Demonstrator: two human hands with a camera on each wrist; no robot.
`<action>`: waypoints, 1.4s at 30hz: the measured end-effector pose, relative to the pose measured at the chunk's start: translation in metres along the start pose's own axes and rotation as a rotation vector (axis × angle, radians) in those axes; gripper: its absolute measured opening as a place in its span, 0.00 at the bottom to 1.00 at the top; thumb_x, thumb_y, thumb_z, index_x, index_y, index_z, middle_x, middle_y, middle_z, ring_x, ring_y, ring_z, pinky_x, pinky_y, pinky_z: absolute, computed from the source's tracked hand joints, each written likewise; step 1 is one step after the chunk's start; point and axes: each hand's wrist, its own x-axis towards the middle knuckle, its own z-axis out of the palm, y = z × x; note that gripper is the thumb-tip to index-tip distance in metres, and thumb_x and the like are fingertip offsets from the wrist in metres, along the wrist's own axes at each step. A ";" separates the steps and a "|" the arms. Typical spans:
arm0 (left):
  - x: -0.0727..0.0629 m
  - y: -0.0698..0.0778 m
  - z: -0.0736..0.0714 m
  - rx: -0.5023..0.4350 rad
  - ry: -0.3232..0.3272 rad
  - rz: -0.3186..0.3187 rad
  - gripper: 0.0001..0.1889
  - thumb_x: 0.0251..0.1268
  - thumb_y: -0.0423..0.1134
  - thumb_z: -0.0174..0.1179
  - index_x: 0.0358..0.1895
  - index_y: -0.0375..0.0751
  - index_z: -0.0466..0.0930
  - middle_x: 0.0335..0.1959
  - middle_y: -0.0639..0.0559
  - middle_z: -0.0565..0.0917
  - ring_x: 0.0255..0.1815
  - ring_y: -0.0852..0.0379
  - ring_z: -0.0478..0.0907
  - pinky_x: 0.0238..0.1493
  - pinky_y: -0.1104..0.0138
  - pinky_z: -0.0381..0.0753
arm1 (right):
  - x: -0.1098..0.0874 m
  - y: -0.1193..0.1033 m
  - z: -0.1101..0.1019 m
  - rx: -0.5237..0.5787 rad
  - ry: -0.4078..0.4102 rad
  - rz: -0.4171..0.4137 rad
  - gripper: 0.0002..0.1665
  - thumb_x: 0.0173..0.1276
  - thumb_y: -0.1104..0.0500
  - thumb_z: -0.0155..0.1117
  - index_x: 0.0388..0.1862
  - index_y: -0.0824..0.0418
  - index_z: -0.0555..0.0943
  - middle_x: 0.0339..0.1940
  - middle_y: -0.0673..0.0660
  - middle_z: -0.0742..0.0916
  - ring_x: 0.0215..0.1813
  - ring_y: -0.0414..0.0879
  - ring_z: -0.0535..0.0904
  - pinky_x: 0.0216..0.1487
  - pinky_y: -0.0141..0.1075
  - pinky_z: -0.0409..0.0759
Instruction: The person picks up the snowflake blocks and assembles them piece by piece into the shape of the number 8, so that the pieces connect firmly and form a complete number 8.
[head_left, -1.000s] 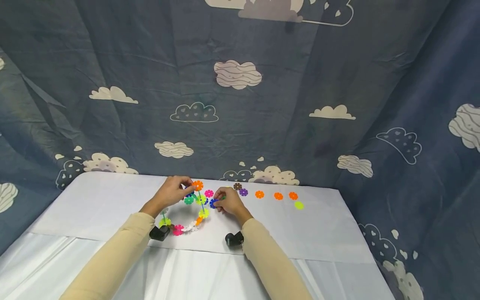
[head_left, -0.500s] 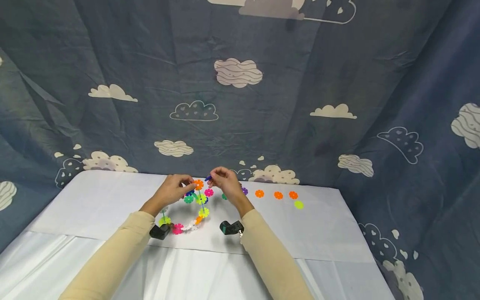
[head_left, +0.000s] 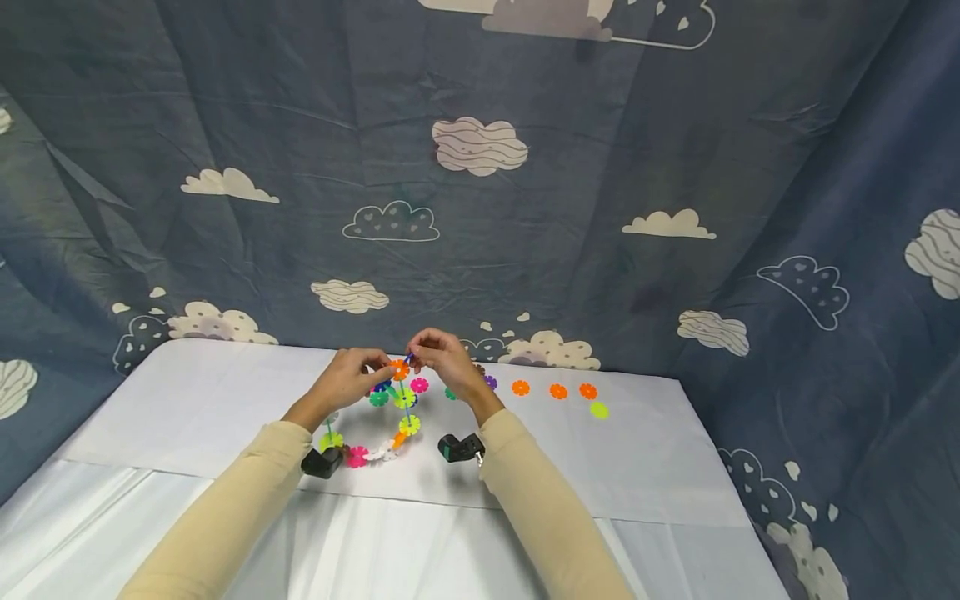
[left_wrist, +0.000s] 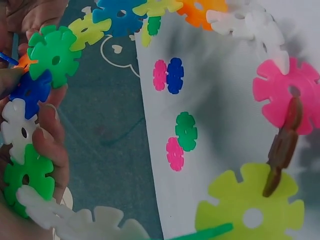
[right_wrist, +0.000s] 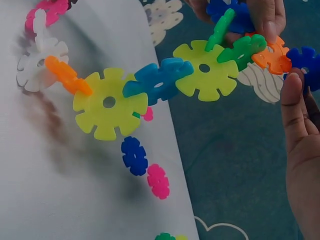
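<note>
A chain of snowflake discs curves into a loop above the table; its yellow disc (right_wrist: 110,104), light-blue disc (right_wrist: 159,82) and pink disc (left_wrist: 285,90) show clearly. My left hand (head_left: 347,385) grips the upper end, fingers around a dark-blue disc (left_wrist: 31,94) and beside a green disc (left_wrist: 54,55). An orange disc (right_wrist: 272,56) sticks out at that end. My right hand (head_left: 446,362) pinches a blue disc (right_wrist: 306,64) between thumb and fingers, its edge against the orange disc. Whether the two are slotted together I cannot tell.
Loose discs lie on the white table (head_left: 637,467): orange (head_left: 558,391), yellow (head_left: 599,410), purple (head_left: 490,382), pink (right_wrist: 158,181) and blue (right_wrist: 134,156) among several. A patterned dark curtain (head_left: 525,275) hangs behind the back edge. Black cameras (head_left: 461,448) sit at both wrists.
My right hand has lifted the blue disc off the table and brought it up and left to the orange disc. My left hand stays nearly still with the chain.
</note>
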 end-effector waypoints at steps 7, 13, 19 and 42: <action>0.000 0.002 0.001 -0.009 0.009 0.010 0.09 0.67 0.42 0.61 0.37 0.38 0.83 0.35 0.48 0.85 0.20 0.57 0.74 0.23 0.66 0.78 | 0.000 -0.002 0.000 -0.022 0.027 0.045 0.09 0.74 0.69 0.51 0.45 0.75 0.76 0.39 0.62 0.84 0.36 0.44 0.79 0.42 0.35 0.81; 0.000 0.002 0.001 -0.027 0.018 0.001 0.09 0.68 0.40 0.60 0.38 0.37 0.82 0.30 0.50 0.85 0.19 0.57 0.74 0.23 0.66 0.78 | -0.004 -0.002 0.000 -0.115 0.080 0.024 0.16 0.72 0.65 0.56 0.51 0.77 0.78 0.48 0.67 0.84 0.52 0.64 0.79 0.53 0.43 0.81; 0.001 0.003 0.004 -0.066 0.045 -0.024 0.09 0.68 0.39 0.60 0.39 0.35 0.82 0.25 0.51 0.85 0.18 0.58 0.73 0.21 0.66 0.74 | -0.006 0.000 0.001 -0.113 0.104 0.005 0.15 0.71 0.68 0.56 0.51 0.78 0.78 0.47 0.69 0.84 0.48 0.57 0.83 0.52 0.41 0.82; 0.001 0.006 0.014 -0.168 0.072 -0.099 0.10 0.69 0.38 0.59 0.40 0.34 0.82 0.23 0.51 0.84 0.16 0.56 0.71 0.18 0.67 0.72 | -0.013 -0.001 0.001 -0.198 0.118 -0.003 0.17 0.72 0.65 0.57 0.54 0.76 0.78 0.50 0.72 0.83 0.50 0.59 0.83 0.52 0.39 0.82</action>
